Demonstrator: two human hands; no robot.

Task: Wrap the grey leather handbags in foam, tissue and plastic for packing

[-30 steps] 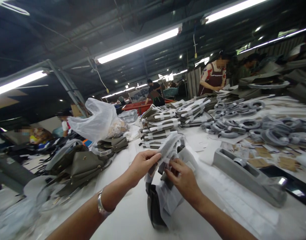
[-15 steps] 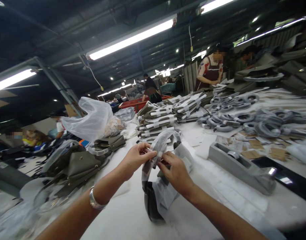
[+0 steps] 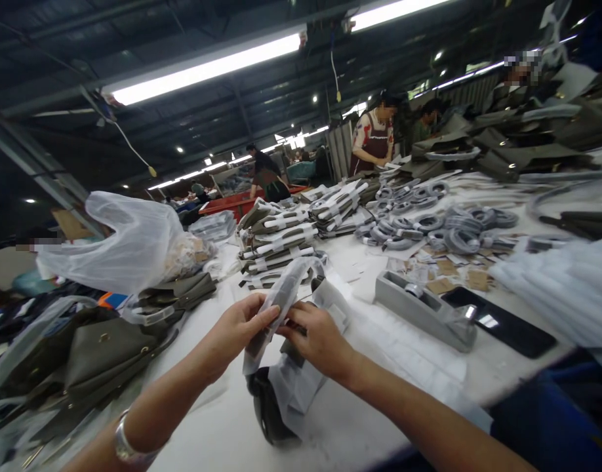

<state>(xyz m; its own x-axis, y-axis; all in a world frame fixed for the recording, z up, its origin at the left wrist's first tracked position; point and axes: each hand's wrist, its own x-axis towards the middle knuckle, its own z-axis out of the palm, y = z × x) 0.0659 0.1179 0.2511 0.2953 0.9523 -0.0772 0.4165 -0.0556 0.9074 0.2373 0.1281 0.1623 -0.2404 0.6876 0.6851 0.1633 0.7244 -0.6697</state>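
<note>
A dark olive handbag stands on the white table before me, with pale wrapping paper over its side. Its handle arches up, covered in translucent white wrap. My left hand is closed on the left side of this handle, thumb on top. From the right, my right hand pinches the handle's inner edge; its fingertips are partly hidden. To the right of my hands lies a grey tape dispenser.
Wrapped bags are stacked ahead, and coiled wrapped straps lie to their right. A black phone rests beyond the dispenser. Olive bags and a clear plastic bag fill the left. A co-worker in an apron stands farther back.
The camera view has swung right, so the surroundings sit farther left. My fingers have shifted on the handle; the white band between them earlier is now hidden.
</note>
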